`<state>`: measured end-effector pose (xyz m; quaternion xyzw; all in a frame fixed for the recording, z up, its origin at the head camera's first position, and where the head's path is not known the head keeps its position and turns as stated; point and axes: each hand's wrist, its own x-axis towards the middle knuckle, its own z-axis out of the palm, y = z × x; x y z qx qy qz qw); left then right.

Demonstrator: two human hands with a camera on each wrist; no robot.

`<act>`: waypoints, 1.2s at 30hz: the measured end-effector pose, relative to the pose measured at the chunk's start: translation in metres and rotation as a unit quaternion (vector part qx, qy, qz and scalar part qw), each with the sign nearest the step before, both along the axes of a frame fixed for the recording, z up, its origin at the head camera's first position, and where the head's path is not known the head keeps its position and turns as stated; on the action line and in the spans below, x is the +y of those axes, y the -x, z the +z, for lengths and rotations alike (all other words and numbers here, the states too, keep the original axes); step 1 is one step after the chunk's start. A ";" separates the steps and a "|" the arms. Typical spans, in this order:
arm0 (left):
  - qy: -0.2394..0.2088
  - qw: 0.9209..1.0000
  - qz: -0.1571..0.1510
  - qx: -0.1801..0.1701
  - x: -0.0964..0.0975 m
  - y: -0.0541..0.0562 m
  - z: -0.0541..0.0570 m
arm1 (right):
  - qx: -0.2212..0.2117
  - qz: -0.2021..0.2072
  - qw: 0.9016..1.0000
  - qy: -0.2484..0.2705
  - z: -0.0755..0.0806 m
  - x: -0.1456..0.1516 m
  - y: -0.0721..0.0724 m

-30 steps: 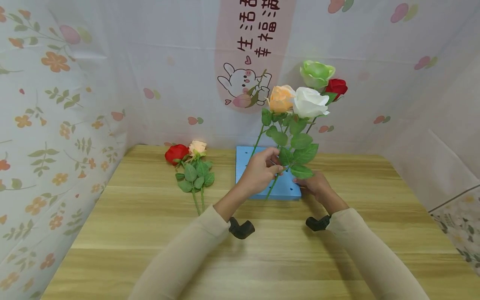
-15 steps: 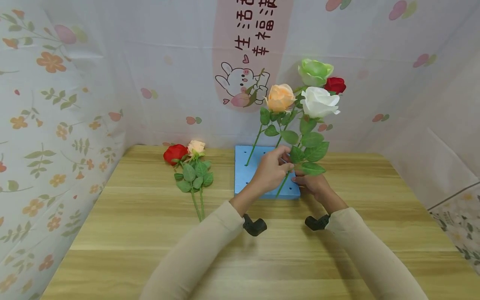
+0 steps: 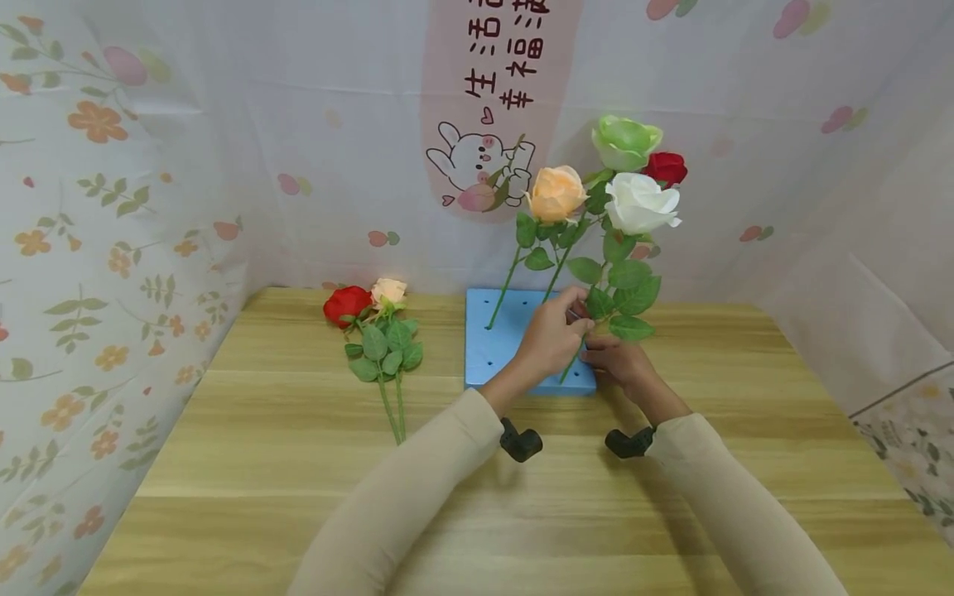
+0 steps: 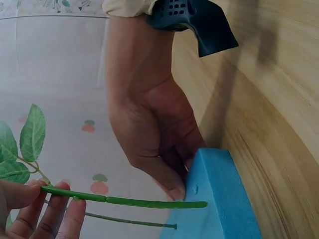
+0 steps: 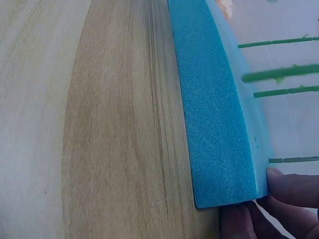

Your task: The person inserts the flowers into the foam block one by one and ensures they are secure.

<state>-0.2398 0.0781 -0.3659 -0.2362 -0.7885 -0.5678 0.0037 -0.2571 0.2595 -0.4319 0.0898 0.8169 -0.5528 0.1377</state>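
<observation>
My left hand (image 3: 550,335) pinches the green stem (image 4: 149,203) of a white artificial rose (image 3: 643,204) below its leaves. The stem slants down over the front right of a light blue foam block (image 3: 477,343) with small holes. Whether its lower tip touches the block, I cannot tell. My right hand (image 3: 624,368) grips the block's right edge, one digit on top and others against the side in the right wrist view. An orange rose (image 3: 557,194), a green rose (image 3: 626,143) and a red rose (image 3: 666,169) stand behind; the orange one's stem sits in a hole.
A red flower (image 3: 347,306) and a peach rose (image 3: 388,294) lie on the wooden table (image 3: 261,463), left of the block. A printed white cloth (image 3: 335,207) hangs behind the table, with more cloth at both sides.
My left hand has moved right with the white rose, and the stem's lower end has shifted right over the block and slightly up. My right hand stays at the block's edge.
</observation>
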 end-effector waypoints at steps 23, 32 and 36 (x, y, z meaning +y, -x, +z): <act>-0.004 1.000 -0.014 0.026 0.023 0.006 0.005 | -0.006 -0.044 0.999 -0.018 0.003 0.000 0.000; 0.001 0.999 -0.020 0.031 0.022 0.008 -0.003 | -0.006 -0.030 0.999 -0.039 0.002 0.000 0.000; 0.007 0.999 -0.022 0.035 0.023 0.008 -0.004 | 0.000 -0.036 0.999 -0.034 0.001 0.000 0.000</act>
